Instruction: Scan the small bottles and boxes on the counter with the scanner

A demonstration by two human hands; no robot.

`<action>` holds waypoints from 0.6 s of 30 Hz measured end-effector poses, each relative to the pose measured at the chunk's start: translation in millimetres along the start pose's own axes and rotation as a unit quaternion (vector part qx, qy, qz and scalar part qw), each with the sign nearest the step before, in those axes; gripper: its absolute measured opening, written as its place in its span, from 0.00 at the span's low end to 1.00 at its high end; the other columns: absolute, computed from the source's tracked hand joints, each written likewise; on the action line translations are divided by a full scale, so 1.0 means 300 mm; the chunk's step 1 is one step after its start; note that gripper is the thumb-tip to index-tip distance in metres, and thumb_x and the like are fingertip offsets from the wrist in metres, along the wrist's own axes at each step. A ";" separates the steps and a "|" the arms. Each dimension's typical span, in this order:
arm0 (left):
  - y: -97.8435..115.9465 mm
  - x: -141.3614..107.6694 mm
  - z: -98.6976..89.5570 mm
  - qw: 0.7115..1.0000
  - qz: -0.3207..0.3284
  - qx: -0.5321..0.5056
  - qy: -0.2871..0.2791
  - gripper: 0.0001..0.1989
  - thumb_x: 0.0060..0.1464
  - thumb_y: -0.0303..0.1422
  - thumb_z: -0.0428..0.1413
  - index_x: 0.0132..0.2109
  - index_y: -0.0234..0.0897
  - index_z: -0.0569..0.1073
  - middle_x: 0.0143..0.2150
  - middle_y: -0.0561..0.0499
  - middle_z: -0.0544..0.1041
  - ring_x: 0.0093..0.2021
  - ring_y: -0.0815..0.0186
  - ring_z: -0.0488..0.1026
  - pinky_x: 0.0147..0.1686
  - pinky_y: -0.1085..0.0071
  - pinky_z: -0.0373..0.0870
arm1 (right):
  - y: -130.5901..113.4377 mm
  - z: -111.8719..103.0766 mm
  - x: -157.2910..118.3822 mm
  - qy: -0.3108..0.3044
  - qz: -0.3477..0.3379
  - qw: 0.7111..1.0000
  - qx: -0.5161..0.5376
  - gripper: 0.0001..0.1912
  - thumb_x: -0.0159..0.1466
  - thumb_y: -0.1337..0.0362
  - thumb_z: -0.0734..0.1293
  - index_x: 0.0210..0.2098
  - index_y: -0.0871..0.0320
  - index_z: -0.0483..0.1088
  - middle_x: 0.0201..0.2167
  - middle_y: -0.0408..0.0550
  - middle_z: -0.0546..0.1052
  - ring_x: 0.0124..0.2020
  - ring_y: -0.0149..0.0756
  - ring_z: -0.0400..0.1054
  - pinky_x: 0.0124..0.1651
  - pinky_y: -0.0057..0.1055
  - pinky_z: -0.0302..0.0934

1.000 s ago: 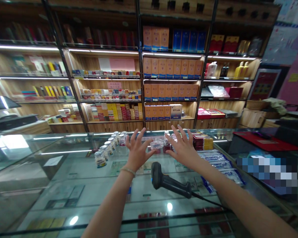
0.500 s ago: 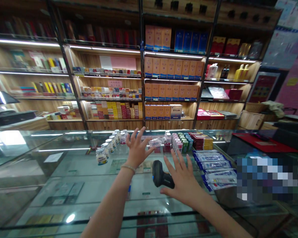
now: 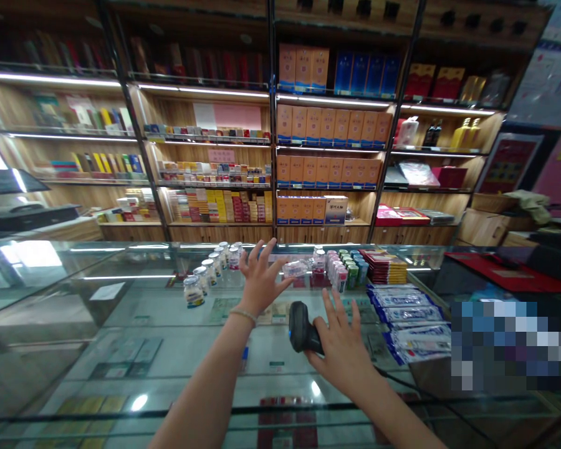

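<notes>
Loosely fanned, the fingers of the left hand (image 3: 260, 284) point forward with the thumb out to the right, holding nothing; the lying clear bottle (image 3: 295, 269) is just beyond the thumb tip, and whether they touch is hard to tell. The right hand (image 3: 343, 349) slants in palm down, fingers wide apart, index and thumb on either side of the black scanner (image 3: 299, 327). Its head shows left of these fingers, but the hand hides most of the handle, so contact is unclear. Farther out on the glass bench (image 3: 210, 349), jars (image 3: 195, 292) stand left of the left fingers, and blue-and-white packets (image 3: 414, 305) lie right of the right ones, near a pixelated patch whose contents are masked. Both forearms are cut off below.
</notes>
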State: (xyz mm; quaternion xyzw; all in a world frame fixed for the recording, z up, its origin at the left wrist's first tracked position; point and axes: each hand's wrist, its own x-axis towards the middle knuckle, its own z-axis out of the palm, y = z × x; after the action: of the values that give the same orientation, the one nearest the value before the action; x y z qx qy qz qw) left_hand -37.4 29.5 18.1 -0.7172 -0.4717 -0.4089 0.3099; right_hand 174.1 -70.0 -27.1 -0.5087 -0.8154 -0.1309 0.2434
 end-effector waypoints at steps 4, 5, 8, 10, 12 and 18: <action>-0.003 -0.006 0.006 1.000 -0.005 -0.006 -0.003 0.18 0.50 0.50 0.64 0.45 0.48 0.79 0.70 0.46 0.62 0.70 0.45 0.54 0.68 0.42 0.38 | 0.002 0.011 -0.001 0.019 -0.010 1.000 -0.011 0.17 0.56 0.52 0.72 0.39 0.56 0.74 0.72 0.62 0.53 0.73 0.61 0.43 0.68 0.68 0.37; -0.005 -0.007 0.008 1.000 -0.006 -0.007 -0.003 0.18 0.50 0.50 0.64 0.45 0.48 0.79 0.70 0.46 0.62 0.70 0.45 0.54 0.68 0.42 0.38 | 0.003 0.013 -0.002 0.027 -0.012 1.000 -0.010 0.17 0.56 0.52 0.72 0.39 0.56 0.74 0.72 0.61 0.54 0.72 0.61 0.44 0.68 0.67 0.37; -0.008 -0.008 0.012 1.000 -0.008 -0.001 0.002 0.18 0.50 0.50 0.64 0.45 0.48 0.79 0.70 0.45 0.63 0.70 0.46 0.54 0.68 0.42 0.38 | 0.008 0.008 -0.007 0.061 -0.013 0.998 0.001 0.15 0.56 0.53 0.72 0.39 0.56 0.74 0.71 0.59 0.55 0.72 0.61 0.46 0.69 0.66 0.37; -0.008 -0.008 0.012 1.000 -0.011 0.002 0.005 0.19 0.49 0.50 0.65 0.45 0.48 0.79 0.69 0.44 0.63 0.70 0.46 0.55 0.68 0.42 0.39 | 0.012 -0.002 -0.012 0.100 -0.014 0.995 0.018 0.15 0.57 0.54 0.71 0.40 0.55 0.74 0.71 0.58 0.56 0.71 0.61 0.47 0.69 0.66 0.38; -0.005 -0.008 0.010 1.000 -0.014 0.003 0.007 0.19 0.49 0.50 0.64 0.46 0.49 0.79 0.69 0.44 0.63 0.70 0.46 0.55 0.68 0.41 0.40 | 0.016 -0.016 -0.019 0.144 -0.019 0.989 0.042 0.15 0.57 0.56 0.70 0.43 0.56 0.73 0.71 0.57 0.57 0.70 0.60 0.51 0.68 0.62 0.45; 0.008 -0.014 0.009 0.999 -0.036 0.019 0.028 0.18 0.51 0.51 0.63 0.46 0.50 0.79 0.68 0.45 0.65 0.68 0.46 0.57 0.67 0.42 0.41 | 0.029 -0.054 -0.035 0.162 -0.002 0.978 0.130 0.24 0.54 0.64 0.65 0.52 0.56 0.70 0.61 0.59 0.71 0.41 0.46 0.77 0.39 0.38 0.71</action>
State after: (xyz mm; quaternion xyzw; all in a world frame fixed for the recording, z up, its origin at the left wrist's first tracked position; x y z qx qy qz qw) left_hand -35.2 29.2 13.1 -0.6817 -0.4960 -0.4313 0.3213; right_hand 189.9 -81.8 -19.4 -0.4429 -0.7763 -0.1053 0.4359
